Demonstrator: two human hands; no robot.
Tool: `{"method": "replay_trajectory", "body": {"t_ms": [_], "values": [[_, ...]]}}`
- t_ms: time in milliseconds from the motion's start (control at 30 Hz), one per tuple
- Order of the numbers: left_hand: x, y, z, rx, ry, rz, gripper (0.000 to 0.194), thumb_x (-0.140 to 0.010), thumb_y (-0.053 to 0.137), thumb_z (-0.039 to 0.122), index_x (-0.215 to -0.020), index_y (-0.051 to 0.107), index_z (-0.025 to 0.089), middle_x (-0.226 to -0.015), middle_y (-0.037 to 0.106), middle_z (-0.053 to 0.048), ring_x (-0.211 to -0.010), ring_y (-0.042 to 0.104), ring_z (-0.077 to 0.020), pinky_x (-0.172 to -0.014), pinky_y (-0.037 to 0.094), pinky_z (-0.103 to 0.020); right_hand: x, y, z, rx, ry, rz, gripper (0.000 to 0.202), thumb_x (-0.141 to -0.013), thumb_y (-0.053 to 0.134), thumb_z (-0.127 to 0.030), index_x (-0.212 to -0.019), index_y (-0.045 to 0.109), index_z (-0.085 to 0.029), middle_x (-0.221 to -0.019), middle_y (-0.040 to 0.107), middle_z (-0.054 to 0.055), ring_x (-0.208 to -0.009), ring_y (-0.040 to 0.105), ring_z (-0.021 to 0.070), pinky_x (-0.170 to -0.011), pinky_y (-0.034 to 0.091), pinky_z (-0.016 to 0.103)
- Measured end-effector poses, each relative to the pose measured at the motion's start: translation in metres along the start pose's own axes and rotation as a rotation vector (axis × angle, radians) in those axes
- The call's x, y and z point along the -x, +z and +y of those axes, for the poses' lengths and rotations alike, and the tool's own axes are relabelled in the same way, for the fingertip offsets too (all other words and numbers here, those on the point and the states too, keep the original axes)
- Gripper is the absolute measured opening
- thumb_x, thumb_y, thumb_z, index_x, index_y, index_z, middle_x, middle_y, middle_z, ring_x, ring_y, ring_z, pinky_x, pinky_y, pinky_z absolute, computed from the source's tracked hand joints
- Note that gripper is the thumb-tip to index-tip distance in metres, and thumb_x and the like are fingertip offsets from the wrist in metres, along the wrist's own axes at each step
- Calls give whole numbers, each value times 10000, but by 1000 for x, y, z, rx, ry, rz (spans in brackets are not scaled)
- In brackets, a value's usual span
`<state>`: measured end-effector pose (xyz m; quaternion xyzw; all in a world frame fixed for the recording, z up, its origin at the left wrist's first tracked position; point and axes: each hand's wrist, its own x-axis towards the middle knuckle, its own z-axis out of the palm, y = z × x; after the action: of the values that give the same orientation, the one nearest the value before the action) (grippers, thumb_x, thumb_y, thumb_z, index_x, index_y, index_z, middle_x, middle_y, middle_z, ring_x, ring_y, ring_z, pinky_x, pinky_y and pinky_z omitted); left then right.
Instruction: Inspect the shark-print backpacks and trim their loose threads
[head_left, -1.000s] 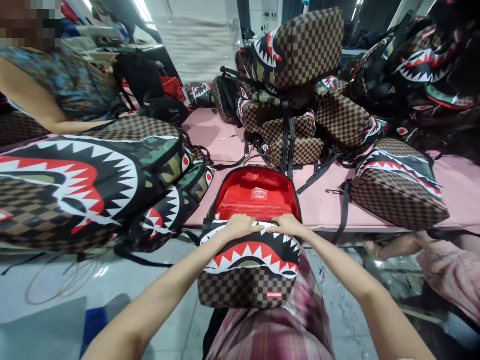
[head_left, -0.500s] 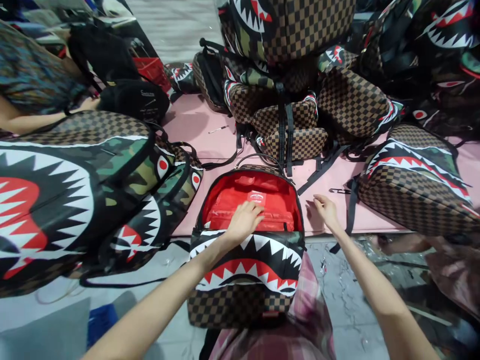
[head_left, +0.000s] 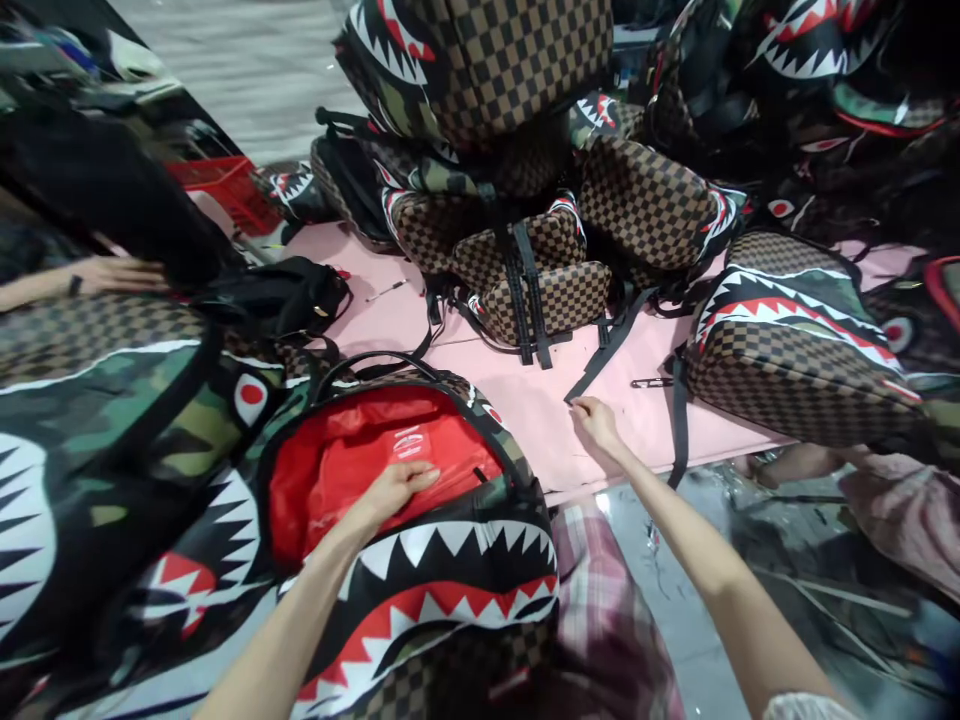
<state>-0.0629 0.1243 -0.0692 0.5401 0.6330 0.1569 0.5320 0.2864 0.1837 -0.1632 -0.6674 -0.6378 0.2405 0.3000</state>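
Observation:
An unzipped shark-mouth backpack [head_left: 442,600] lies tilted in front of me, its red lining [head_left: 360,430] showing. My left hand [head_left: 401,490] is at its opening, with the fingers curled together over the near edge of the lining; what they grip, if anything, is hidden. Over the pink table surface [head_left: 517,385], my right hand [head_left: 596,420] pinches the end of a dark strap [head_left: 615,345]. That strap runs back toward the piled checkered bags.
Checkered bags [head_left: 540,300] are heaped at the back. Another shark-mouth backpack [head_left: 795,350] stands right, beside a black pen [head_left: 651,383]. Large camouflage bags [head_left: 150,400] crowd the left. A person's hand [head_left: 124,273] touches black bags there; another person's arm [head_left: 795,465] shows at right.
The open backpack has shifted left and turned, with my left hand at it. My right hand has moved left and now pinches the strap end. The whole view has shifted too.

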Motion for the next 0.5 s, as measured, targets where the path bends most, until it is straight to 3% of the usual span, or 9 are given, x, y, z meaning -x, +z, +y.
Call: {"method": "replay_trajectory", "body": {"t_ms": [267,400,500], "values": [[35,-12,-4,211,-95,55,473,-510,720,557,-557,465,161,-507,400,52,-479,328,-76,-479,266,-199,-9,48,-52,67,-215,-145,270,-878,450,-239,-1082,622,-194,-1123,623,61,-1062,536,185,-926,394,302],[62,-28,-19,224,-101,71,447,-524,728,536,-518,493,156,-517,461,27,-499,405,-99,-491,337,-214,13,72,-62,199,-485,-283,464,-841,550,-379,-1273,480,-225,-1379,426,78,-1315,279,248,-1068,214,458],[92,-39,-35,214,-175,111,426,-497,707,582,-508,549,186,-529,549,18,-516,486,-143,-529,420,-266,26,82,-58,326,-621,-324,517,-872,489,-423,-1337,394,-220,-1449,309,96,-1352,185,287,-1061,163,545]]}}
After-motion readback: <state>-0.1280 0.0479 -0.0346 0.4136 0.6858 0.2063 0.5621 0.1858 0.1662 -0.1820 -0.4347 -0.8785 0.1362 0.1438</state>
